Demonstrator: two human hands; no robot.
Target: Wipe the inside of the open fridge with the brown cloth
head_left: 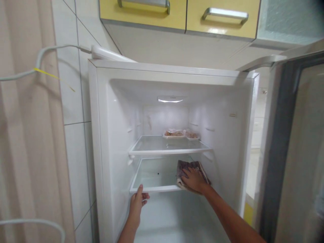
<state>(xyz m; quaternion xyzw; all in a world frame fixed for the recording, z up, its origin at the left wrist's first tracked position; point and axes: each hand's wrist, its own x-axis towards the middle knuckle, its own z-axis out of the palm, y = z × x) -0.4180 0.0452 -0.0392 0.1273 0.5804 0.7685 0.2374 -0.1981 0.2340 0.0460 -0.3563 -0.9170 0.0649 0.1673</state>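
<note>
Inside an open white fridge (101, 135), my right hand (194, 179) presses a folded dark patterned cloth (182, 166) onto the right part of the lower glass shelf (152, 172). Its fingers are spread over the cloth. My left hand (138, 199) is at the front left edge of that shelf, thumb up by the white rim and the other fingers loosely bent below it. Small dark specks lie on the glass, one left of the cloth and one at its edge.
The upper shelf (162, 145) holds two wrapped food trays (174, 134) at the back. The open fridge door (288, 152) stands at the right. Yellow cabinets (144, 15) hang above. At the left are a curtain (30, 135) and a grey cable (40, 59).
</note>
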